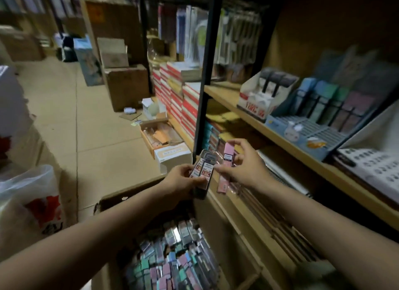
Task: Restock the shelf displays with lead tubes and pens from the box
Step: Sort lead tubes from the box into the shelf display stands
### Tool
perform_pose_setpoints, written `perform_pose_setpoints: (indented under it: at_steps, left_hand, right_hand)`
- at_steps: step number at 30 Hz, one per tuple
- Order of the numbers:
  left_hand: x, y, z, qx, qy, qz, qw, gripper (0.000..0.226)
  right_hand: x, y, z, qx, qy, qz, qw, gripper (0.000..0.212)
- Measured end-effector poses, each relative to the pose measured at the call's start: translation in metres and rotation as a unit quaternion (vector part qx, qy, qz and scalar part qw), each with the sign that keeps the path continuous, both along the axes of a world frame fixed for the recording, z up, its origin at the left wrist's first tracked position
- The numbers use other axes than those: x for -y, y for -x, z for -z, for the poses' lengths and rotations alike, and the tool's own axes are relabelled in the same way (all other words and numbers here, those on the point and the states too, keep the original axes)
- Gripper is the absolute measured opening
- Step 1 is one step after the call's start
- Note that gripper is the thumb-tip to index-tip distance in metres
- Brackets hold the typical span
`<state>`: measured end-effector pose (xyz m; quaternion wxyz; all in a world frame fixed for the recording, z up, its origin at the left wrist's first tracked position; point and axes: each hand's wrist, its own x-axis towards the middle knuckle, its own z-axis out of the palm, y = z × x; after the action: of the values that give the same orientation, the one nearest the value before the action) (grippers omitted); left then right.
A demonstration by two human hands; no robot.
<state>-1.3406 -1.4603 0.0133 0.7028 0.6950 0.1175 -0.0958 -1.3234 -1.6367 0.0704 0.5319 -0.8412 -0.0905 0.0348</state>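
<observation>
My left hand [180, 179] grips a small bundle of dark lead tubes [204, 167] with red and white labels. Beside it my right hand [241, 164] pinches a pink lead tube [225, 166], held upright. Both hands hover over the far edge of an open cardboard box [112, 200] filled with several loose lead tubes [172, 257] in pink, teal and grey. On the wooden shelf [280, 142] to the right stands a blue slotted display [302, 132] with coloured tubes at its back, and a white display [257, 101] of dark tubes stands to its left.
A black shelf post [205, 78] rises just behind my hands. Stacks of red and white books [179, 99] and small open boxes [159, 136] sit on the floor beyond. A white plastic bag [32, 194] lies at left. Notebooks fill the lower shelf [280, 220].
</observation>
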Motion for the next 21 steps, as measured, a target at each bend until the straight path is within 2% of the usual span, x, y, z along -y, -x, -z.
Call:
perform_pose_setpoints:
  at_steps: [5,12,14,17,21]
  left_hand:
    - [0.017,-0.015,-0.039,0.056,0.046,0.027,0.997,0.020]
    - [0.053,-0.035,-0.083,0.110,0.125,0.097,0.981,0.025]
    - [0.061,-0.041,-0.089,0.116,0.145,0.107,0.977,0.027]
    - [0.069,-0.048,-0.095,0.124,0.176,0.116,0.970,0.025]
    - [0.075,-0.055,-0.098,0.125,0.182,0.106,0.970,0.025]
  right_hand:
    - [0.035,-0.005,-0.047,0.062,0.014,0.036,0.997,0.041]
    - [0.080,-0.016,-0.109,0.147,0.027,0.109,0.983,0.041]
    - [0.096,-0.019,-0.126,0.204,0.091,0.149,0.963,0.041]
    - [0.119,-0.026,-0.151,0.291,0.201,0.207,0.912,0.040]
    - [0.145,-0.038,-0.173,0.336,0.281,0.236,0.867,0.040]
